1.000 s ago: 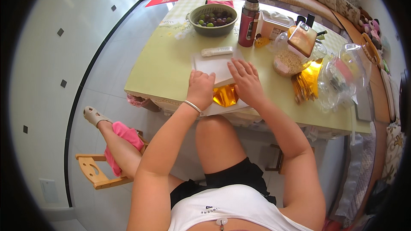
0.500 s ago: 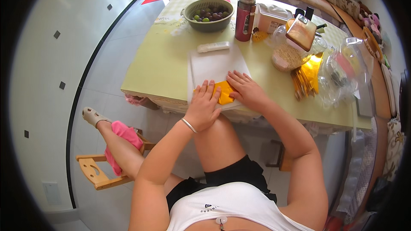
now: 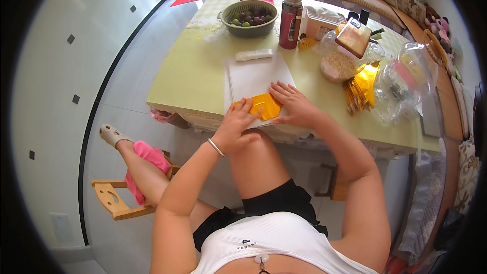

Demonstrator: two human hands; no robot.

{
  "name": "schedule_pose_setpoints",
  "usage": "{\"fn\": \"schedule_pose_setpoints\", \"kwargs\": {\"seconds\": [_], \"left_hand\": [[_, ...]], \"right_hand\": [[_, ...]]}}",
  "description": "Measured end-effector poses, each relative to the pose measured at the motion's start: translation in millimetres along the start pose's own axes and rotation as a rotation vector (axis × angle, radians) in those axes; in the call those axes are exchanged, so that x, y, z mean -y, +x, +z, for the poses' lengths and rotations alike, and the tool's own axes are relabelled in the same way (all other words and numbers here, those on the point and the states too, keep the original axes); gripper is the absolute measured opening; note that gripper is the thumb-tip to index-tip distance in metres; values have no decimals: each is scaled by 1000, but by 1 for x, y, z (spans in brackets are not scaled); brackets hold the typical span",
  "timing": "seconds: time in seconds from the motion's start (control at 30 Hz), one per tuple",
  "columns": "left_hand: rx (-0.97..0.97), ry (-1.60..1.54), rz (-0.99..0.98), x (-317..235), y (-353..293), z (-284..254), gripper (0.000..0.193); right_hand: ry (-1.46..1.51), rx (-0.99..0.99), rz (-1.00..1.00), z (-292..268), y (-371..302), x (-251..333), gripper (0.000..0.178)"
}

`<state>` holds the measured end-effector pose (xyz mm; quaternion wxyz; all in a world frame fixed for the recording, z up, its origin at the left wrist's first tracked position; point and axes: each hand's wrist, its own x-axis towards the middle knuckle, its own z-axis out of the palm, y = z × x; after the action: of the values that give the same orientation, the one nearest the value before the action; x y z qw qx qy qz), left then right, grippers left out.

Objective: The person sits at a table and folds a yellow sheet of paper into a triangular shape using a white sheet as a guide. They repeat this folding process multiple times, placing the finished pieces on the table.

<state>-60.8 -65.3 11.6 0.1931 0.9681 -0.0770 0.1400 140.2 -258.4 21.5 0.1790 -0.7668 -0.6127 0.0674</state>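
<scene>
Open and flat, with neither one closed around anything, the left hand (image 3: 234, 127) and the right hand (image 3: 294, 105) rest at the gold piece (image 3: 266, 105). The left lays its fingers over the piece's left end, thumb held off to the side; the right lies palm down along the right end, fingers pointing away from the body.

Take the gold piece as the middle of the dial, with twelve straight ahead of the person. The table (image 3: 187, 71) spreads from nine through twelve to three, its near edge just below the piece. At eight, on the floor, stands the wooden chair (image 3: 107, 199), a pink cloth (image 3: 151, 160) beside it. Nearly at three sits the clear bag (image 3: 403, 89). The white sheets (image 3: 248, 78) lie directly under the gold piece, which is at their near end, and reach out toward twelve.

Just short of twelve is the bowl (image 3: 251, 32); at one, the box (image 3: 315, 26); at two, the jar (image 3: 337, 66); between twelve and one, the flask (image 3: 289, 30), upright. Short of three, the gold stack (image 3: 361, 87) lies beside the bag. At two, the phone (image 3: 353, 38) overlaps the jar; what props it is unclear. Near twelve, the white tube (image 3: 253, 55) lies across the sheets' far end. A bangle (image 3: 216, 147) rings the left wrist. Smallest, green and dark fruit (image 3: 249, 19) fills the bowl's bottom.
</scene>
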Motion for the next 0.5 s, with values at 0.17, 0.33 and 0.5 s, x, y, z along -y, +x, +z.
{"fn": "schedule_pose_setpoints", "kwargs": {"seconds": [0.17,0.33,0.5], "left_hand": [[-193,-5,-51,13,-4,3,59],[-322,55,-95,-10,-4,4,41],[-429,-123,-171,-3,-7,11,22]], "right_hand": [[13,-16,-35,-1,-7,-1,80],[-88,-185,-86,9,-31,23,59],[191,-443,-126,19,-37,12,33]]}}
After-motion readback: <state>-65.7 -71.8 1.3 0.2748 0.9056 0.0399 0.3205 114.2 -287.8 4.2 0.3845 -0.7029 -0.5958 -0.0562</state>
